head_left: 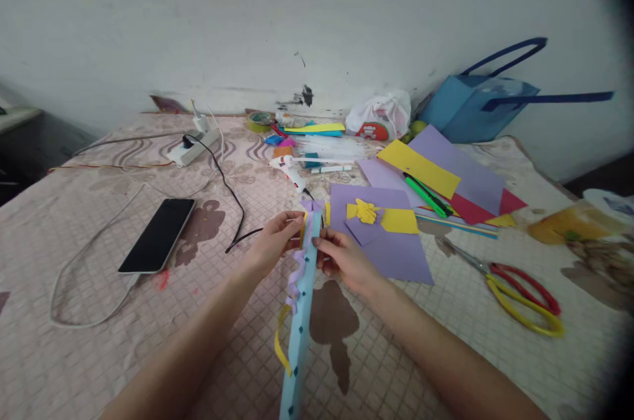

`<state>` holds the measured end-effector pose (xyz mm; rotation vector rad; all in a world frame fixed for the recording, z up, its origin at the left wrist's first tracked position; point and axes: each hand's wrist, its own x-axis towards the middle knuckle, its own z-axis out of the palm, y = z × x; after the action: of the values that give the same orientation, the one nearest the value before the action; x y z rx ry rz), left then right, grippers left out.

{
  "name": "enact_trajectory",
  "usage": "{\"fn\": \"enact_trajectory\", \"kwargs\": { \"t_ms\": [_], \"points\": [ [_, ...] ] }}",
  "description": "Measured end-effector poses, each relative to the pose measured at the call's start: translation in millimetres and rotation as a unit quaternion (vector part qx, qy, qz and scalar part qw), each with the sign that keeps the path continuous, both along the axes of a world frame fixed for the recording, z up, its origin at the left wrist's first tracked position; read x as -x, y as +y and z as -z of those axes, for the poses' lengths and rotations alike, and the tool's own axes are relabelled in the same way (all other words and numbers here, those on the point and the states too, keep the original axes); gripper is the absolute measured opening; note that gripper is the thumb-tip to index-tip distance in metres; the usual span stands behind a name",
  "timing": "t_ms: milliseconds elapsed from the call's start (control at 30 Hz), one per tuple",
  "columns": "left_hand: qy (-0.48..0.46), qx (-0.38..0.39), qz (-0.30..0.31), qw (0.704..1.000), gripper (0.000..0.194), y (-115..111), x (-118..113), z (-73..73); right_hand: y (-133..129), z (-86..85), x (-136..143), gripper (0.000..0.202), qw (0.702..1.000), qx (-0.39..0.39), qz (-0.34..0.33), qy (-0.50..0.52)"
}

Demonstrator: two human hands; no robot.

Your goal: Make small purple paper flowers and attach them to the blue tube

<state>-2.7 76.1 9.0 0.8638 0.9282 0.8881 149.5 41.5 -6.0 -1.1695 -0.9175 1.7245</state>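
A long light blue strip (300,334) with small dark diamond shapes runs away from me over the table. Near its far end, my right hand (347,260) pinches the strip's right edge between thumb and fingers. On the other side my left hand (274,238) has its fingers closed on a narrow purple paper ribbon (296,278) and a yellow one, along the blue strip's left edge. The purple ribbon hangs in waves, and a yellow ribbon (280,341) loops out lower down. My left fingertips are partly hidden.
Beyond my hands lies a white glue gun (290,171). Purple sheets (401,255) with yellow cut-outs, a green cutter (426,195) and scissors (515,294) are at right. A phone (158,235) on a cable and a power strip (193,148) are at left. A blue bag (470,106) stands behind.
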Motion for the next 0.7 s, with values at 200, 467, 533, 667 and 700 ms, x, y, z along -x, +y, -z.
{"fn": "enact_trajectory", "kwargs": {
  "t_ms": [200, 467, 533, 667, 700],
  "points": [
    [0.086, -0.014, 0.081, 0.993, 0.031, -1.4, 3.1, -3.2, 2.2, 2.4, -2.9, 0.032, 1.000, -0.009, 0.014, -0.012],
    [0.120, -0.050, 0.087, 0.988, 0.029, -2.5, 2.2, -3.4, 1.0, 8.0, -6.7, 0.031, 0.997, -0.060, 0.019, -0.044],
    [0.121, -0.053, 0.086, 0.987, 0.029, -3.0, 0.8, -2.5, 1.0, 9.9, -10.6, 0.029, 0.996, -0.068, 0.014, -0.053],
    [0.139, -0.057, 0.085, 0.985, 0.032, -4.5, -1.5, 0.6, 1.5, 14.1, -17.3, 0.024, 0.995, -0.071, 0.015, -0.068],
    [0.146, -0.062, 0.083, 0.984, 0.033, -4.7, -1.7, 2.1, 1.7, 15.0, -18.2, 0.024, 0.995, -0.070, 0.015, -0.071]
  ]
}}
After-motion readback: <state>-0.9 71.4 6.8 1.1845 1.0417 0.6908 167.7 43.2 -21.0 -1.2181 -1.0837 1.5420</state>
